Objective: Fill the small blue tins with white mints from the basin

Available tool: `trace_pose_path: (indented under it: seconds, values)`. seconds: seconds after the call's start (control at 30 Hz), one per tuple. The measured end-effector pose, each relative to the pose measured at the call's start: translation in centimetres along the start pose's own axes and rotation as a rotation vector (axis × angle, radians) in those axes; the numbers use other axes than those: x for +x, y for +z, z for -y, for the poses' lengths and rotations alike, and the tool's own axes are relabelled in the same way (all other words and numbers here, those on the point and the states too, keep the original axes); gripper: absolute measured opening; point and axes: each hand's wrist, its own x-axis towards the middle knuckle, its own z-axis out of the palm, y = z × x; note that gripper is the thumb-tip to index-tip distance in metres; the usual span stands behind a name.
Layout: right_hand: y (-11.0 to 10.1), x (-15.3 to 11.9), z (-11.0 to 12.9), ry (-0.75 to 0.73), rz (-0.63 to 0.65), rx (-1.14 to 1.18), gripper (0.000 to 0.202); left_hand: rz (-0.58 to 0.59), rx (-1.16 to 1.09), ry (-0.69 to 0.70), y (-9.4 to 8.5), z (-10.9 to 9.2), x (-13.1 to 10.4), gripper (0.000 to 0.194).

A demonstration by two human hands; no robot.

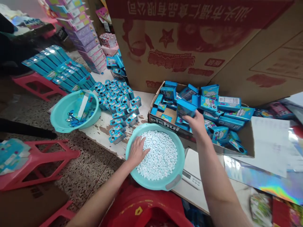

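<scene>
A turquoise basin [180, 151] full of small white pieces stands at the near edge of the table. My left hand [138, 152] rests on the pieces at the basin's left side, its fingers spread and nothing visible in them. Up and to the right, my right hand [194, 122] grips a small blue box [186, 108] over an open carton [248, 146]. That carton holds several blue boxes [229, 103], lying in a loose heap. Left of the basin, several small blue boxes [117, 137] stand in rows with round openings on top.
A white scale [193, 164] lies between basin and carton. Another turquoise basin [55, 118] is at the left. Big cardboard boxes [165, 71] wall off the back. Papers [270, 142] lie right; red stools [44, 157] stand left.
</scene>
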Motion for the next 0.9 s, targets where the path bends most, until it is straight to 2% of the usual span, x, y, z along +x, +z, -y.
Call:
trace_pose_path:
  seconds: [0.07, 0.13, 0.23, 0.37, 0.5, 0.6, 0.67, 0.73, 0.8, 0.87, 0.9]
  values:
    - [-0.4, -4.7, 0.6, 0.043, -0.062, 0.32, 0.038, 0.086, 0.077, -0.136, 1.9, -1.6, 1.7, 0.056]
    - [0.1, -9.2, 0.8, 0.206, -0.007, 0.526, 0.04, 0.094, 0.12, -0.242, 3.2, -3.1, 2.8, 0.055]
    - [1.2, -13.9, 0.9, 0.465, -0.028, 0.735, 0.039, 0.16, 0.13, -0.213, 4.2, -5.3, 2.7, 0.053]
    - [1.5, -16.0, 0.8, 0.707, 0.011, 0.893, 0.042, 0.331, 0.136, -0.061, 4.6, -7.0, 0.7, 0.048]
    - [0.7, -16.7, 0.6, 0.775, 0.084, 0.87, 0.048, 0.442, 0.151, 0.031, 4.4, -6.7, -0.5, 0.036]
    - [-0.2, -17.7, 0.2, 0.724, 0.139, 0.706, 0.055, 0.476, 0.138, 0.053, 4.2, -6.0, -0.6, 0.03]
    - [-0.6, -18.0, -0.1, 0.635, 0.141, 0.479, 0.057, 0.478, 0.107, 0.034, 4.1, -5.8, -0.8, 0.028]
    - [-0.1, -17.2, -0.1, 0.502, 0.096, 0.233, 0.058, 0.479, 0.067, 0.016, 4.1, -5.8, -1.0, 0.028]
    - [2.0, -15.3, 1.0, 0.303, 0.004, 0.046, 0.058, 0.473, 0.026, 0.01, 4.1, -5.8, -1.1, 0.031]
    - [5.7, -13.2, 3.8, 0.045, -0.04, -0.044, 0.053, 0.448, -0.034, -0.001, 4.0, -5.6, -1.1, 0.033]
    - [8.0, -12.3, 5.7, -0.08, -0.001, -0.052, 0.049, 0.422, -0.067, -0.012, 3.9, -5.5, -1.2, 0.031]
